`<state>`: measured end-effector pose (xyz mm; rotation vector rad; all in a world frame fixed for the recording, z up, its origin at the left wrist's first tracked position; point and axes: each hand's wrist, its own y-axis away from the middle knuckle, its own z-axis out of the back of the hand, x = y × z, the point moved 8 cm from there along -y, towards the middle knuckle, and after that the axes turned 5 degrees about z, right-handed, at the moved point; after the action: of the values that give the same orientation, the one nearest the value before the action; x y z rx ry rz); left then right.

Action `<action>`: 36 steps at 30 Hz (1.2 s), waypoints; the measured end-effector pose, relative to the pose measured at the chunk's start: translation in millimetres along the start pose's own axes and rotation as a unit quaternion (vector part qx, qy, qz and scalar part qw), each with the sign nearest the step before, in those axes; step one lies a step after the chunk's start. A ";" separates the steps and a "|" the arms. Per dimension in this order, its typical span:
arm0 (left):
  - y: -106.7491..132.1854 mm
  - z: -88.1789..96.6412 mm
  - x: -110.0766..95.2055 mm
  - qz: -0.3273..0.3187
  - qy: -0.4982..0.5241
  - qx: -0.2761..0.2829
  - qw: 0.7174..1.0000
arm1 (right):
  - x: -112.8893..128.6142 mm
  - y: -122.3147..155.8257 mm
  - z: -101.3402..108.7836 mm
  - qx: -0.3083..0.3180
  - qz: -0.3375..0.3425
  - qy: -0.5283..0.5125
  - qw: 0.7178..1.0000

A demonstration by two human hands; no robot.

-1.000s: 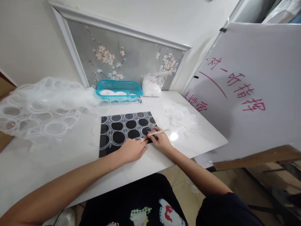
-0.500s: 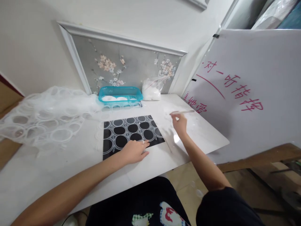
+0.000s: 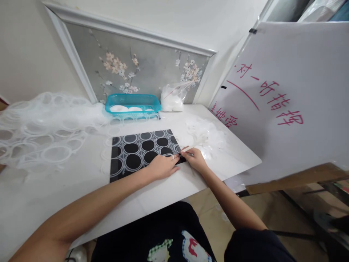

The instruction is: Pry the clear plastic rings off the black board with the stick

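Observation:
A black mat (image 3: pixel 141 149) lies on the white table (image 3: pixel 81 189), covered by a clear plastic sheet of linked rings. My left hand (image 3: pixel 162 166) rests on the mat's near right corner, fingers pressed down on the ring sheet. My right hand (image 3: pixel 195 158) is right beside it at the mat's right edge, fingers pinched on a thin pale stick (image 3: pixel 186 149) whose tip points at the sheet. The two hands almost touch.
A big heap of clear ring sheets (image 3: pixel 40 127) fills the table's left. A turquoise tray (image 3: pixel 132 103) with white discs and a plastic bag (image 3: pixel 171 100) stand at the back wall. Loose clear pieces (image 3: pixel 208 134) lie right of the mat. A white board with red writing (image 3: pixel 286 98) leans at right.
My right hand, which had swung out to the right over the loose pieces with the stick, has come back to the mat's right edge. My left hand stayed on the mat.

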<state>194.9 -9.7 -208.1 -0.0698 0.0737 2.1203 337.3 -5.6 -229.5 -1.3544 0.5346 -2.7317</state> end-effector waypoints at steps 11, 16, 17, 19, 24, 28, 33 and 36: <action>-1.6 -5.1 -0.3 -0.005 0.023 -0.001 1.000 | 33.3 13.9 -8.6 0.012 0.069 0.124 0.990; -2.0 -2.0 1.6 0.001 0.052 -0.006 0.999 | 42.0 1.6 -4.7 -0.001 0.099 0.245 0.964; -1.9 -1.6 1.9 -0.001 0.062 -0.008 0.998 | 38.7 -11.0 9.2 -0.034 0.079 0.241 0.967; -1.2 -0.8 3.1 -0.005 0.085 -0.010 0.996 | 31.4 -43.9 46.1 -0.115 0.031 0.228 0.966; 4.5 11.3 14.7 -0.004 0.180 -0.024 0.983 | 43.2 -121.7 94.0 -0.246 -0.021 0.158 0.956; 13.4 47.7 44.3 0.037 0.286 -0.088 0.953 | 85.9 -135.1 35.7 -0.193 0.040 0.058 0.979; 52.0 128.8 119.5 0.172 0.452 -0.303 0.821 | 154.5 -123.8 -14.2 -0.079 0.139 -0.234 0.959; 89.4 166.1 150.1 0.194 0.584 -0.402 0.678 | 206.2 -118.5 -15.1 0.049 0.162 -0.345 0.923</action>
<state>36.9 84.4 -52.3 -2.0864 -0.1133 1.9767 211.4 70.5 -41.9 -1.8541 0.4880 -1.8236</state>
